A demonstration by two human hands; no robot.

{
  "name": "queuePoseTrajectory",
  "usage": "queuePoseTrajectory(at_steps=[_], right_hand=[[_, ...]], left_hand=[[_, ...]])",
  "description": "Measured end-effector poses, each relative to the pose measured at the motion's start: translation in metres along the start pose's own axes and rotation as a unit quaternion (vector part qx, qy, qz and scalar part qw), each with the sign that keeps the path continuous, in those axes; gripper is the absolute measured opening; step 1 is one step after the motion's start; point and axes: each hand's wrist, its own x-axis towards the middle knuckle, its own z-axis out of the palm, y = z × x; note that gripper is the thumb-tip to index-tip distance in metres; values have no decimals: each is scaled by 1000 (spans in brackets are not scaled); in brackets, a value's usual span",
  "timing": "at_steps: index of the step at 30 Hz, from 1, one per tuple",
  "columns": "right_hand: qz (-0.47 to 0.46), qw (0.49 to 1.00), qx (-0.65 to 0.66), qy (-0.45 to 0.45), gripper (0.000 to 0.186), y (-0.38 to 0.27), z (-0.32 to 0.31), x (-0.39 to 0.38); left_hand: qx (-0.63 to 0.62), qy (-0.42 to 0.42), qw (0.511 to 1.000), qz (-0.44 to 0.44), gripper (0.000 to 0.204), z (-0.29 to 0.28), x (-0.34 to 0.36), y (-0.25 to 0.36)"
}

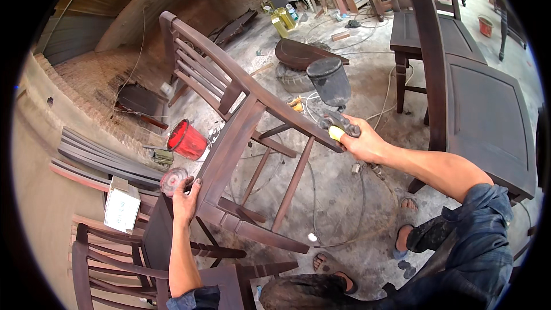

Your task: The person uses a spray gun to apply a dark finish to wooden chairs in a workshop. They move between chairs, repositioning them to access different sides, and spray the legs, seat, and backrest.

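Note:
A dark brown wooden chair (225, 150) with a slatted back is tilted in front of me, its legs and stretchers toward the lower right. My left hand (185, 202) grips the edge of its seat, thumb and fingertips stained dark. In my right hand (368, 142) is a spray gun (340, 125), held close to one chair leg's end. A dark cup (329, 80) sits on top of the gun, and a strip of yellow shows by my fingers. From below the gun's handle a hose hangs toward the floor.
More dark chairs stand at right (485, 109) and lower left (109, 264). A red bucket (188, 139), a white box (121, 205) and stacked boards (109, 158) lie to the left. Hoses (363, 206) trail over the concrete floor. Yellow cans (283, 22) stand farther back.

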Motion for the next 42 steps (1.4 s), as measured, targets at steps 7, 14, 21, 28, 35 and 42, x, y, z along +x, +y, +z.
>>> queuePoseTrajectory(at_steps=[7,14,21,28,35,42], right_hand=[[26,999,32,24,45,9,8,4],[-6,998,-13,61,47,48,12,-18],[114,990,-31,79,56,90,-2,-57],[137,980,-66,131,56,136,-5,-82],[120,986,-16,115,58,116,-2,-71],[37,998,50,20,50,93,7,-63]], left_hand=[[-22,-8,1000,2,53,-3,5,-13],[-36,-8,999,12,51,-4,7,-12],[-28,-4,999,16,49,-5,14,-21],[-58,-13,998,5,46,-9,21,-27],[-44,-13,999,30,42,-4,24,-27],[-44,2,999,20,51,-8,21,-33]])
